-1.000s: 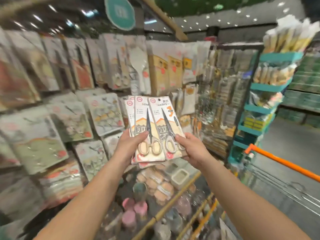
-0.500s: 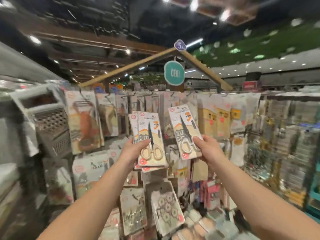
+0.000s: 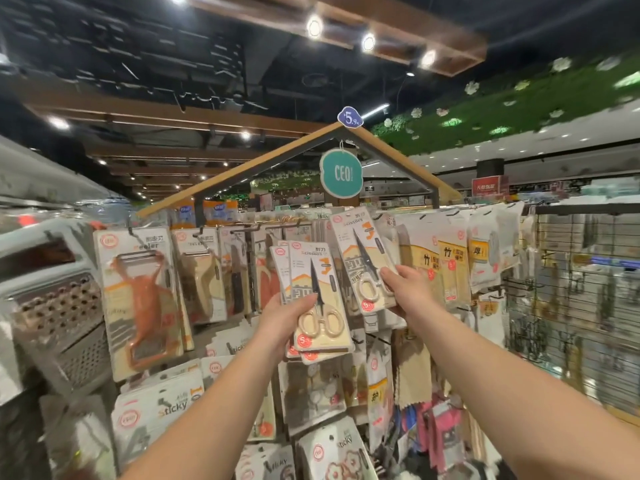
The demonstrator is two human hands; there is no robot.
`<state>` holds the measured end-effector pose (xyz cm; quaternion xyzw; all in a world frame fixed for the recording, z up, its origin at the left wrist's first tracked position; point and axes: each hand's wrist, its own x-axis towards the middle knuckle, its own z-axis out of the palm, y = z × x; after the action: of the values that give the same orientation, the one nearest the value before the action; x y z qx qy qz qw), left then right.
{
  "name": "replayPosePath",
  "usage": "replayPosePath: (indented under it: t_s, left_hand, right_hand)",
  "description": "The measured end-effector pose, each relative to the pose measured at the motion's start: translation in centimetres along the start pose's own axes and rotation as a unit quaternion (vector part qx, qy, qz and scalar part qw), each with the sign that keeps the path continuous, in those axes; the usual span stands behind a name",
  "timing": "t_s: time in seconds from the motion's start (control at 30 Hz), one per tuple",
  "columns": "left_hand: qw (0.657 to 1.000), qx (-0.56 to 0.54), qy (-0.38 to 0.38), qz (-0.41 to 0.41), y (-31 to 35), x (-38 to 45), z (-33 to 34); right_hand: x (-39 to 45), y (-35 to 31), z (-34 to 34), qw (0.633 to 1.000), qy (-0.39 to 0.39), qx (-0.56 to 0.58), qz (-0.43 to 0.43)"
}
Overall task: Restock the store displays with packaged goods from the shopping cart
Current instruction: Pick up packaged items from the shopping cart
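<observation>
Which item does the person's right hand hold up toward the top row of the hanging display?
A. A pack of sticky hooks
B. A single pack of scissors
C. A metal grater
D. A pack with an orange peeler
B: the right hand pinches one pack of scissors by its lower edge, raised near the top hooks, while the left hand holds a small stack of scissors packs lower down.

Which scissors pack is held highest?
The single scissors pack in the right hand; the left hand holds its stack of packs lower.
</observation>
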<state>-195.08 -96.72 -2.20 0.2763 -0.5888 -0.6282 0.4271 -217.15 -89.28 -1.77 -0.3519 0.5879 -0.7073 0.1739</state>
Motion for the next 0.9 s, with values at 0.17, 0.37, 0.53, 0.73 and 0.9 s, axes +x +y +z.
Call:
replayPosePath:
  t_s: [0.17, 0.37, 0.53, 0.73, 0.9]
  left_hand:
    - [1.0, -0.012, -0.007, 0.006, -1.2, 1.3, -0.3]
    - [0.999, -0.036, 0.004, 0.038, -2.1, 1.6, -1.2]
    - [0.998, -0.03, -0.006, 0.052, -1.1, 1.6, -1.6]
    - [0.998, -0.026, 0.0, 0.051, -0.8, 1.8, -2.1]
    - [0.999, -0.019, -0.008, 0.041, -1.3, 1.7, -2.6]
  right_hand:
    - [-1.0, -1.7, 0.6, 0.998, -0.014, 0.034, 0.046]
    - [-0.1, -0.1, -0.2, 0.99, -0.047, 0.107, 0.076]
    - [-0.1, 0.0, -0.2, 0.989, -0.054, 0.114, 0.076]
    - [-0.5, -1.3, 0.6, 0.995, -0.048, 0.072, 0.047]
    - [-1.1, -1.6, 1.0, 0.997, -0.045, 0.056, 0.041]
